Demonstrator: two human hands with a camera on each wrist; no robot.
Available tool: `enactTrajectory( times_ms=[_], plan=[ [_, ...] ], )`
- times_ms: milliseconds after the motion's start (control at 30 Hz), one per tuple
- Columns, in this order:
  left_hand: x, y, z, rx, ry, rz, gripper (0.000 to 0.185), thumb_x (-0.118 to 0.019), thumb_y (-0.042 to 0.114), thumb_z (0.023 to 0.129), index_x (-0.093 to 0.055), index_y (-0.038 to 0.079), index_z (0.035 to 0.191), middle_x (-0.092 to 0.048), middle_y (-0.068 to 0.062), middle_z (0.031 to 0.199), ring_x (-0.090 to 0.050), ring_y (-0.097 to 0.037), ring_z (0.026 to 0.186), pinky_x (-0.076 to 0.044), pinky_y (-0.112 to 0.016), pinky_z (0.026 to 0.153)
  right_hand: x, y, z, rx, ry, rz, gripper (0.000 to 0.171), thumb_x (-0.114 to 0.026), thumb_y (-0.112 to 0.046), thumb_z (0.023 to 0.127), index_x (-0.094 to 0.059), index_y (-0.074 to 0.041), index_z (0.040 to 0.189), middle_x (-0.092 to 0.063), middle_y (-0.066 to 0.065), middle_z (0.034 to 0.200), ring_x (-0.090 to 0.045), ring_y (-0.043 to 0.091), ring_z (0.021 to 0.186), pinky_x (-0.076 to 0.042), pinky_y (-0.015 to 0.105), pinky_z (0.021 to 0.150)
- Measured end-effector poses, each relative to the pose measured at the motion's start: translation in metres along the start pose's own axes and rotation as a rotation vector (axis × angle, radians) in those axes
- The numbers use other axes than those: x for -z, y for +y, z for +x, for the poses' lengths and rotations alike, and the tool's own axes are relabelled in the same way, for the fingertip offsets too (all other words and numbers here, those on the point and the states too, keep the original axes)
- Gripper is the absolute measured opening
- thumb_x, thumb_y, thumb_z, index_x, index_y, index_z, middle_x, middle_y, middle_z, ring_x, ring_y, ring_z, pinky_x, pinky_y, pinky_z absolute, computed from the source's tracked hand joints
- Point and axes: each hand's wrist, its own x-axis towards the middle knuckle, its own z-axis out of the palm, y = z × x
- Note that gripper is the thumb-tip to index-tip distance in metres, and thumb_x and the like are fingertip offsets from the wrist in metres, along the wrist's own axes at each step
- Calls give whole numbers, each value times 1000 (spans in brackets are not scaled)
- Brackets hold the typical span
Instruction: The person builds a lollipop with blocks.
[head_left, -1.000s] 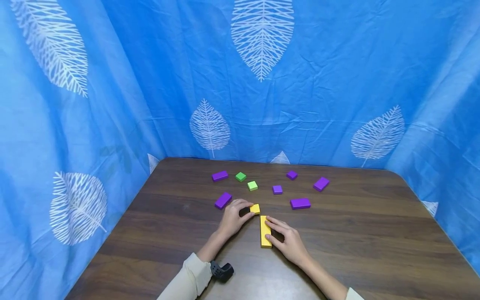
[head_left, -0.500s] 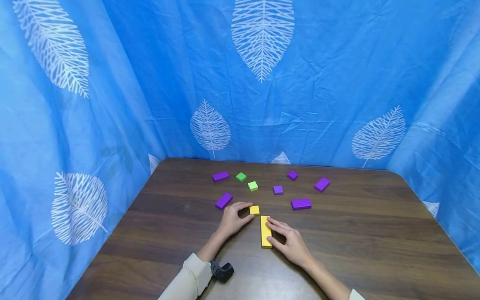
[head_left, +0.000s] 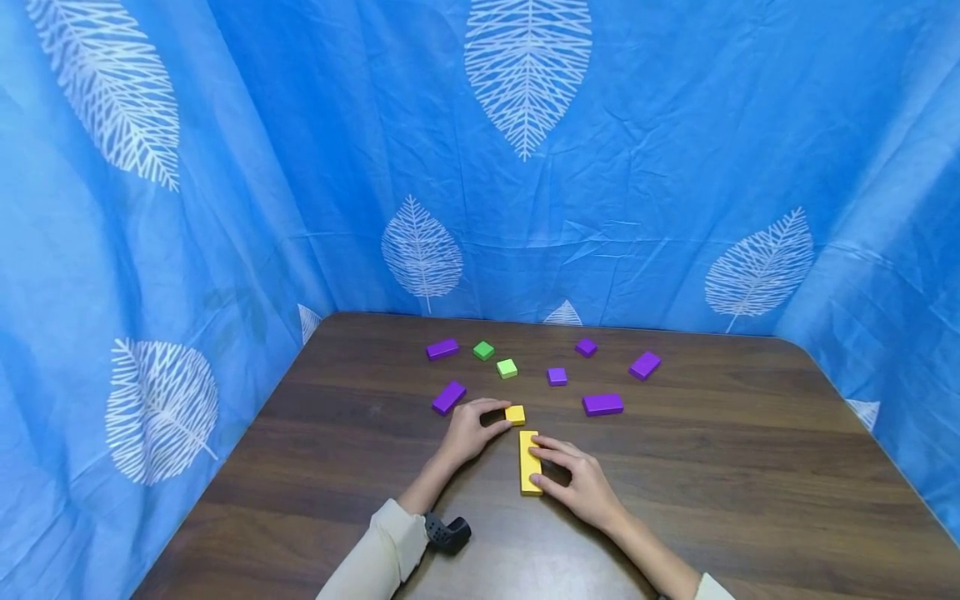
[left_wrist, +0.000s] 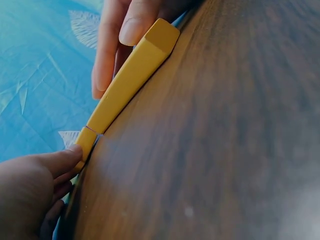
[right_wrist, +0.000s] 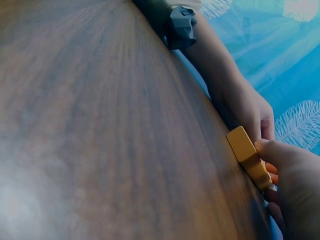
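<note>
On the brown table [head_left: 750, 467] my left hand [head_left: 501, 417] pinches a small yellow block [head_left: 514, 414] between thumb and forefinger. Just right of and nearer than it lies a long yellow block [head_left: 529, 462], pointing away from me. My right hand [head_left: 542, 460] grips it from its right side, fingers curled along its edge. In the left wrist view the small yellow block [left_wrist: 86, 142] touches the far end of the long yellow block [left_wrist: 132, 75], with my right fingers [left_wrist: 125, 30] on it. In the right wrist view the long block [right_wrist: 247, 155] shows end-on.
Behind the hands lie several purple blocks, the nearest at the left [head_left: 448, 397] and at the right [head_left: 602, 404], and two green blocks [head_left: 483, 350] [head_left: 507, 367]. A blue leaf-print curtain [head_left: 225, 208] walls the table on three sides.
Almost nothing has moved. My left hand and the small yellow block have edged slightly right toward the far end of the long block. The right hand stays on the long block.
</note>
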Motion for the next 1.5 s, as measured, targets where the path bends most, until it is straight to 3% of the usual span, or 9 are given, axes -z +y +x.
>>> enactTrajectory(
  times_ms=[167,233,367,433,700,1100,1500],
  plan=[
    [-1,2,3,-25,-33,7,31,-73,23,80,-70,12,108,-67,-3,105,-61,-18,100,-45,-33,90,0,0,1,28,-7,-5,39,-77,-27,75,-69,-8,108,-61,3,118,-57,19,109,-37,19,97],
    [-1,1,3,-35,-58,-1,31,-73,24,80,-69,13,109,-67,-2,106,-60,-17,102,-45,-33,91,-1,-1,0,33,-6,-12,39,-78,-27,74,-69,-9,107,-62,3,118,-57,20,108,-40,23,95],
    [1,0,3,-39,-118,-38,33,-71,27,82,-68,14,112,-66,0,108,-58,-15,105,-43,-33,94,-1,-2,0,36,3,-34,39,-78,-29,73,-70,-9,105,-62,4,116,-58,21,107,-44,44,91],
    [2,0,3,-33,-134,-55,33,-69,29,83,-68,14,113,-66,1,109,-58,-14,106,-43,-32,94,-1,-3,-1,37,0,-35,40,-78,-29,74,-69,-8,107,-62,4,117,-58,21,107,-44,47,90],
    [-1,-1,4,-47,-91,-56,24,-66,27,86,-71,14,106,-68,3,102,-61,-12,100,-46,-29,90,-1,-3,-2,55,4,-34,40,-76,-26,76,-68,-7,110,-61,4,120,-57,17,106,-42,24,93],
    [-2,1,2,-38,-90,-44,24,-68,29,84,-72,16,104,-68,2,101,-60,-12,100,-45,-30,90,-4,-4,-1,68,3,-28,42,-77,-29,75,-69,-7,109,-63,4,118,-58,19,103,-47,33,88],
    [-1,2,3,-39,-116,-37,23,-69,30,84,-72,17,103,-68,0,103,-59,-15,102,-44,-33,92,-3,-3,0,79,-1,-25,42,-76,-29,76,-68,-7,110,-62,5,119,-57,18,105,-42,24,93]
  ],
)
